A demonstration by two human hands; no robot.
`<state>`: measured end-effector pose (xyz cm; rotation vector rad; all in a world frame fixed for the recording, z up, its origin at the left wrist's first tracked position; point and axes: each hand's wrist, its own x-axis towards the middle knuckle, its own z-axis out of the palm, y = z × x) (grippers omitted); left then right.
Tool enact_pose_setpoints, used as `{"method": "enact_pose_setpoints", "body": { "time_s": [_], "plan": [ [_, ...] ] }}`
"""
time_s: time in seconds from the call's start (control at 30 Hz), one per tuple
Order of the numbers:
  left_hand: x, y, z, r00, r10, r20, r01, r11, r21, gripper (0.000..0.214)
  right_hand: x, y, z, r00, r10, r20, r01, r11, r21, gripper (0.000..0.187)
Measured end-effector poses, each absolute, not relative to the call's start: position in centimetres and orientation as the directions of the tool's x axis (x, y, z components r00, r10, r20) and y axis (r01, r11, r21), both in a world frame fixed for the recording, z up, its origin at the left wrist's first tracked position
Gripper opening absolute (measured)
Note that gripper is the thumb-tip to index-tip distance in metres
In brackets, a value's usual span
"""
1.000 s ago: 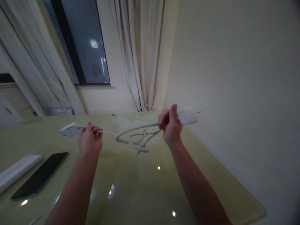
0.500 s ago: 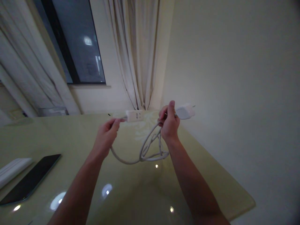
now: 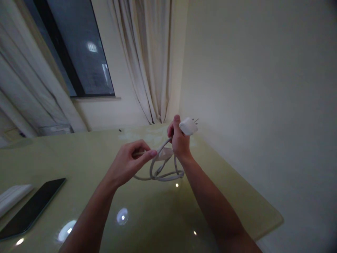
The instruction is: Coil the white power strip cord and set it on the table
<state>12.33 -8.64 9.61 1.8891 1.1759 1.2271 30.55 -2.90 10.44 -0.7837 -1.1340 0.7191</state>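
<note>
My right hand (image 3: 179, 138) is closed around the grey-white cable near its white plug (image 3: 188, 126), whose metal prongs point up and to the right. Below that hand the power cable (image 3: 164, 178) hangs in loose loops above the table. My left hand (image 3: 131, 160) pinches the cable close to the white socket block (image 3: 164, 154). The block lies behind a strand of the loops and beside my right wrist, partly hidden, so its outlets do not show.
A pale green glossy table (image 3: 147, 211) stretches below, its right edge along the wall. At left lie a dark flat tablet-like object (image 3: 33, 207) and a white box-like object (image 3: 13, 196). Behind stand curtains (image 3: 150, 59) and a window (image 3: 79, 49). A small black bit (image 3: 120, 130) lies near the back.
My left hand has moved right and brought the socket block in among the cable loops, under my right hand. The plug has turned, showing its prongs more. The view has shifted slightly.
</note>
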Motion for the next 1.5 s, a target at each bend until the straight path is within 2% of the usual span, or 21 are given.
{"method": "enact_pose_setpoints", "body": {
  "time_s": [0.13,0.27,0.37,0.5,0.57,0.7,0.8,0.87,1.0,1.1,1.2,1.3,1.37,1.43,1.5],
  "plan": [
    [12.9,-9.1,9.6,0.269,0.915,0.301,0.393,-0.389,0.833,0.039,30.0,-3.3,10.4,0.235,0.843,0.483,-0.129,0.52,-0.845,0.074],
    [14.0,-9.3,9.1,0.353,0.893,0.278,0.365,-0.405,0.838,0.022,29.4,-3.5,10.3,0.173,0.887,0.427,-0.212,0.457,-0.864,0.075],
    [14.9,-9.4,8.4,0.343,0.911,0.23,0.279,-0.332,0.901,0.018,28.9,-3.8,10.2,0.115,0.908,0.402,-0.27,0.418,-0.867,0.074],
    [16.0,-8.8,6.8,0.377,0.902,0.209,0.039,-0.241,0.97,0.034,28.5,-4.4,10.1,0.018,0.921,0.389,-0.25,0.381,-0.89,0.075],
    [16.6,-8.3,6.2,0.368,0.903,0.223,-0.022,-0.231,0.973,0.027,28.4,-4.5,10.1,-0.02,0.913,0.409,-0.206,0.396,-0.895,0.075],
    [17.2,-7.6,5.6,0.328,0.927,0.18,0.038,-0.203,0.978,0.003,28.6,-4.2,10.0,-0.05,0.91,0.412,-0.201,0.394,-0.897,0.077],
    [16.7,-7.0,5.1,0.283,0.957,0.068,0.065,-0.09,0.994,0.022,28.9,-3.7,10.1,-0.104,0.904,0.415,-0.151,0.398,-0.905,0.081],
    [16.1,-6.6,4.9,0.216,0.976,-0.001,0.036,-0.007,0.999,0.032,29.4,-3.3,10.1,-0.118,0.874,0.472,-0.088,0.464,-0.882,0.084],
    [14.4,-5.9,5.2,0.147,0.989,0.007,0.027,-0.011,1.0,0.042,30.8,-2.3,10.3,-0.085,0.819,0.567,-0.006,0.569,-0.823,0.079],
    [13.0,-5.9,6.2,0.098,0.993,0.07,0.065,-0.076,0.995,0.045,31.7,-1.2,10.2,-0.103,0.879,0.465,-0.052,0.462,-0.885,0.073],
    [12.1,-5.9,7.3,0.014,0.972,0.233,0.17,-0.232,0.958,0.033,31.8,-0.1,9.5,-0.088,0.965,0.249,-0.219,0.225,-0.949,0.062],
    [11.4,-6.1,8.2,-0.012,0.902,0.431,0.382,-0.394,0.836,0.018,31.2,1.0,8.5,-0.076,0.997,-0.014,-0.446,-0.046,-0.894,0.053],
    [10.8,-6.3,8.6,-0.001,0.86,0.511,0.505,-0.44,0.742,0.018,30.8,1.6,7.8,-0.066,0.988,-0.139,-0.566,-0.152,-0.81,0.052],
    [10.0,-6.4,8.8,-0.028,0.833,0.552,0.573,-0.439,0.692,0.018,30.5,1.9,7.2,-0.073,0.979,-0.192,-0.615,-0.196,-0.764,0.052],
    [9.1,-6.4,8.9,-0.089,0.816,0.572,0.613,-0.408,0.677,0.02,30.3,2.1,6.7,-0.082,0.983,-0.162,-0.584,-0.18,-0.791,0.053]
  ]
}}
